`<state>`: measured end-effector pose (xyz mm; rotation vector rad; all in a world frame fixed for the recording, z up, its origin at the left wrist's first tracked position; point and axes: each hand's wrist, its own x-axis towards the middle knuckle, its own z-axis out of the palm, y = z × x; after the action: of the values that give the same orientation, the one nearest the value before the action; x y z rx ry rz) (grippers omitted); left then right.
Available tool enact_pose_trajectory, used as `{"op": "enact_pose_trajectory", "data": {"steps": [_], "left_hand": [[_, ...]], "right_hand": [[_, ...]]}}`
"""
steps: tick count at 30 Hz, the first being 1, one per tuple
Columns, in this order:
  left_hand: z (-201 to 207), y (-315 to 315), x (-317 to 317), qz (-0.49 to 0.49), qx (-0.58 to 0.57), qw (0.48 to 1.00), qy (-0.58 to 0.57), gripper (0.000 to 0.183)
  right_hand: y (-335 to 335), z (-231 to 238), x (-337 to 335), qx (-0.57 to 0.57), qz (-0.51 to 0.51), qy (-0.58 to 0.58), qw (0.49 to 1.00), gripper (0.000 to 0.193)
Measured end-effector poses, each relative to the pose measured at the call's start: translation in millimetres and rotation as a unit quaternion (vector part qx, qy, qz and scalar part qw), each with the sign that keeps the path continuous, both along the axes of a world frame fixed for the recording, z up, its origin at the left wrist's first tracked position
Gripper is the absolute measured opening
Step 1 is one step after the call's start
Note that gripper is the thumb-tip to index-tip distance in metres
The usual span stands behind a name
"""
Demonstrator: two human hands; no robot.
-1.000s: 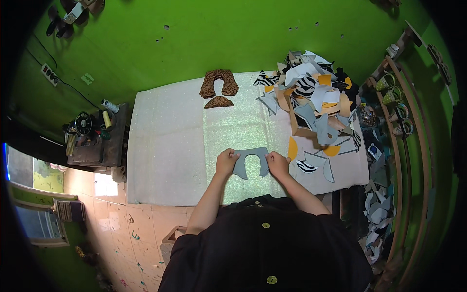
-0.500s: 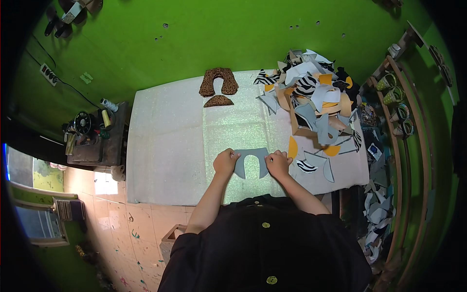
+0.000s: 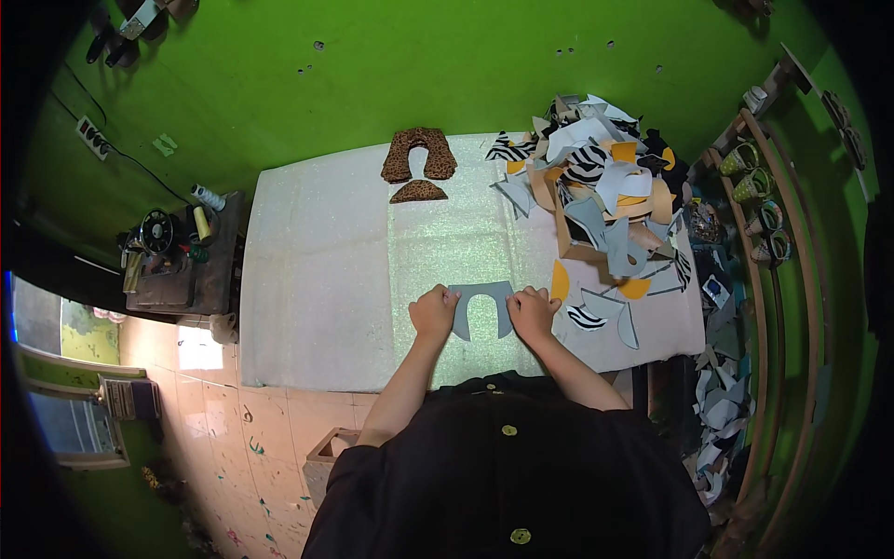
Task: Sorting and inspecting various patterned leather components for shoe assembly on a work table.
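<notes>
A grey U-shaped cut piece (image 3: pixel 481 290) lies at the near part of the table, its opening toward me. My left hand (image 3: pixel 433 311) pinches its left upper edge between thumb and fingers. On the opposite side, my right hand (image 3: pixel 532 312) is closed on the right upper edge. Farther off rests a stack of leopard-print U-shaped pieces (image 3: pixel 399 158), with a leopard-print half-moon piece (image 3: pixel 418 192) just in front of it. Close to my right hand are a yellow curved offcut (image 3: pixel 560 280) and a zebra-print scrap (image 3: pixel 587 320).
A cardboard box (image 3: pixel 579 250) heaped with scraps (image 3: pixel 596 140) stands on the table's right part. The white table (image 3: pixel 312 279) reaches the green wall. A sewing machine (image 3: pixel 158 233) with thread spools is at left; a wooden rack (image 3: pixel 775 233) holding shoes is at right.
Both hands keep hold of the grey piece, which has barely shifted. The view has tilted very slightly.
</notes>
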<state>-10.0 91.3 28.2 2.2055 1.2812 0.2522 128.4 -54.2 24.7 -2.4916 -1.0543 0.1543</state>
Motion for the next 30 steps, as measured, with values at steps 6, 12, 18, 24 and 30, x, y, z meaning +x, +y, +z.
{"op": "enact_pose_trajectory", "data": {"steps": [6,12,18,24,30], "left_hand": [[12.8,-8.0,-1.0,-0.021,0.084,0.995,0.048,0.029],[-0.1,-10.7,-15.8,-0.148,0.172,0.969,-0.096,0.039],[-19.8,-22.3,-18.1,-0.214,0.15,0.965,0.006,0.053],[-22.7,-22.8,-13.7,-0.2,0.159,0.966,0.041,0.057],[-0.2,-15.8,-10.7,-0.199,0.13,0.971,0.018,0.053]], "right_hand": [[-1.2,1.6,-1.6,-0.02,0.013,-0.043,0.999,0.018],[-0.7,2.2,-4.4,-0.012,0.039,-0.114,0.993,0.03],[-9.1,-5.7,-14.5,-0.032,0.187,-0.075,0.979,0.05],[-5.9,-2.3,-13.0,-0.047,0.183,0.017,0.982,0.053],[-14.2,48.4,49.0,0.133,-0.061,-0.123,0.982,0.047]]}}
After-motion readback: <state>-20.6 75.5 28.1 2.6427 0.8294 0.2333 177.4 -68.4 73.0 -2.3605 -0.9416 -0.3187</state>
